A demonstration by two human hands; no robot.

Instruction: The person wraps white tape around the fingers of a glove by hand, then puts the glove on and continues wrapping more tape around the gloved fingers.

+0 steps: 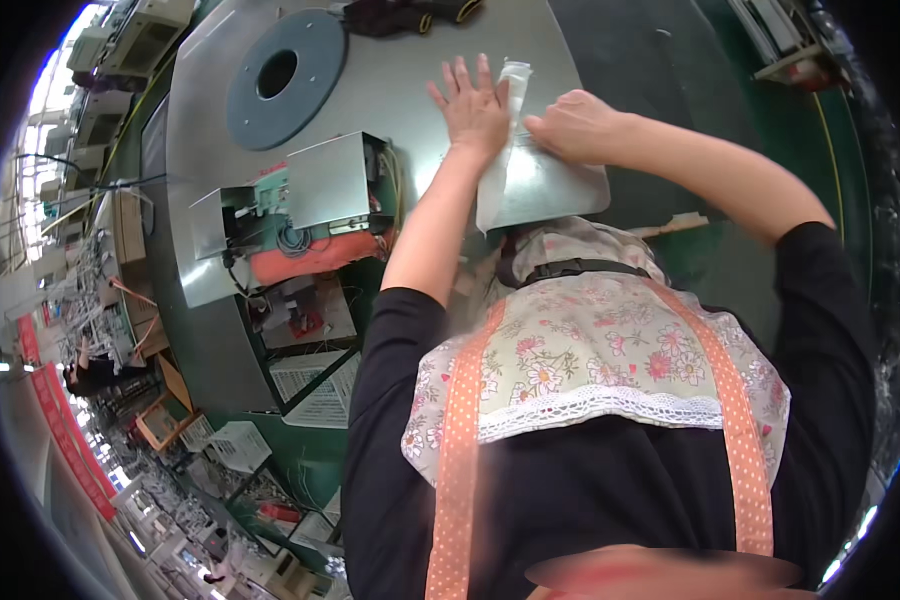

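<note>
Between the two hands, on the right part of the metal tabletop point(400, 95): a whitish strip point(516, 88), laid lengthwise from far to near, seemingly wider toward the near edge. Spread flat at the strip's left side, back upward and fingers fanned: the left hand point(477, 120), with an open grip around nothing, thumb side along or just over the strip's edge, presumably to keep it from sliding. At the strip's right side, fingers curled in tight: the right hand point(582, 127), just beside the strip. Cannot tell about anything pinched inside that closed grip. Right forearm point(710, 158) angled in from the right, likely for a sideways reach clear of the left hand. To the left, an open-ended metal box point(328, 185), with an orange-red bundle point(315, 258) along the near side, possibly as padding. Farther away, a grey ring-shaped disc point(315, 75) lying on a flat face, a stable way to rest. At the far edge, dark gloves point(390, 17), probably put there for working room.
</note>
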